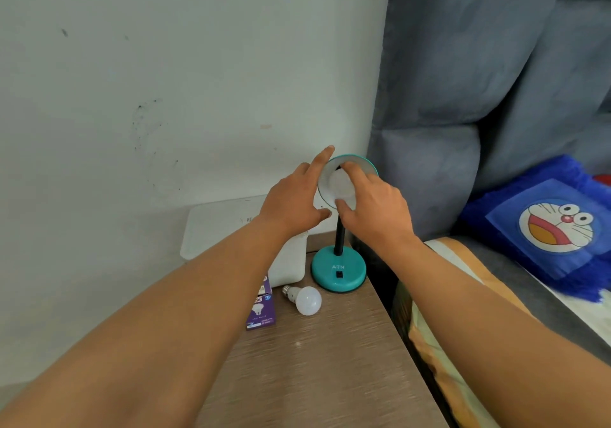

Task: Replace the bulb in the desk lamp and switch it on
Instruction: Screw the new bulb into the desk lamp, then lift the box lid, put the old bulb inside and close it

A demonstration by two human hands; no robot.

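1. While your right hand (373,211) pinches the white bulb (342,184) seated in the lamp's shade (362,163), index finger sits on the bulb's top and thumb on its underside.
2. Shade is teal-rimmed, white inside, tilted so it faces you. It sits on a black neck (339,237) over the round teal base (339,272).
3. Your left hand (294,201) is spread open around the shade's left rim: index finger up along the rim, thumb below it. Can't tell if it actually touches the rim.
4. Lamp base stands near the far right corner of the wooden bedside table (324,361), close to its right edge. Black switch (339,274) on the base faces you, under the "ATN" lettering.
5. Second white bulb (305,299) lies on its side on the table just left of the base, screw cap pointing far-left.
6. Purple bulb box (261,312) lies left of that bulb, partly hidden by your left forearm.
7. White container (291,264) sits behind the box, beside the base.
8. Right of the table: grey bed headboard (463,97) and a blue cartoon cushion (549,226).
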